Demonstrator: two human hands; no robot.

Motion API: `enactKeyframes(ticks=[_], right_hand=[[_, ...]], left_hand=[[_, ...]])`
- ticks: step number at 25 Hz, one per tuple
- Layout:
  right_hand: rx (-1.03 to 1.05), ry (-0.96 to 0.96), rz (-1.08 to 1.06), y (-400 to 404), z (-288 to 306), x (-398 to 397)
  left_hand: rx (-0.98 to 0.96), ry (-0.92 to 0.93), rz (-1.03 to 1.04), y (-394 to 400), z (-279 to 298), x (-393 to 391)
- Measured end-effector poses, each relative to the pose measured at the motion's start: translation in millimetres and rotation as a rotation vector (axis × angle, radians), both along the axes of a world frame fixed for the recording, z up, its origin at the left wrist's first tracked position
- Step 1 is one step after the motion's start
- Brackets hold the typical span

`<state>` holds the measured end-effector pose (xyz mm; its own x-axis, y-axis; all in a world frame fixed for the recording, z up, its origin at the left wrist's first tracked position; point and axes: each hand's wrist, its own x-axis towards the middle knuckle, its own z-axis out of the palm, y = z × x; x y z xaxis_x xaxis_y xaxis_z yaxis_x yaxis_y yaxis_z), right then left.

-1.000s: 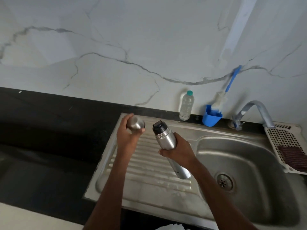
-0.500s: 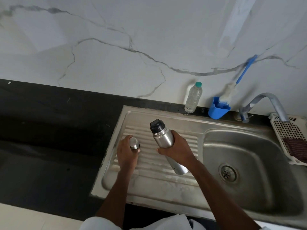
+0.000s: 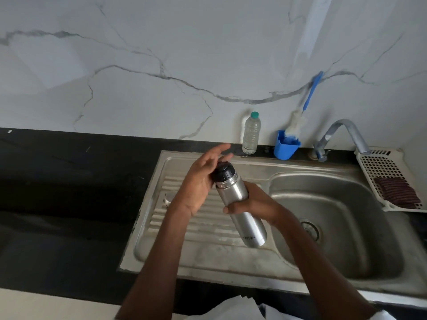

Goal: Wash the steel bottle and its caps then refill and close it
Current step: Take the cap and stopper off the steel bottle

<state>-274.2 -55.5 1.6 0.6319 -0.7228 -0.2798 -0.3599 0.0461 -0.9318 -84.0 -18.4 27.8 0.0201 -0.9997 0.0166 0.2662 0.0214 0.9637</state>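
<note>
My right hand [image 3: 254,204] grips the steel bottle [image 3: 250,227] round its middle and holds it tilted above the drainboard [image 3: 161,229], top pointing up and left. A black inner cap [image 3: 223,173] sits on the bottle's neck. My left hand [image 3: 199,181] lies against that cap with its fingers stretched straight past it. The steel outer cap [image 3: 169,197] stands on the drainboard's left side, partly hidden behind my left wrist.
The sink basin [image 3: 346,204] with its drain lies to the right, under a steel tap [image 3: 346,130]. A plastic water bottle [image 3: 251,132] and a blue cup [image 3: 285,146] holding a brush [image 3: 309,95] stand at the wall. A white basket [image 3: 379,167] holds a dark cloth [image 3: 396,192]. Black countertop [image 3: 69,181] extends left.
My left hand set the steel outer cap down on the drainboard, let go of it and moved up to the black inner cap. The right hand kept holding the bottle.
</note>
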Motion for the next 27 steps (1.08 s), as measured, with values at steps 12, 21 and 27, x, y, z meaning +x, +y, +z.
enactKeyframes(ticks=[12,21,27], right_hand=[[0.048,-0.191,-0.095,11,14,-112],[0.000,-0.134,-0.254,3,20,-165],[0.183,-0.172,0.016,7,24,-192]], left_hand=[[-0.052,-0.063,0.212,-18,34,-160],[0.035,0.050,-0.091,-19,30,-188],[-0.060,0.114,-0.208,1,22,-190]])
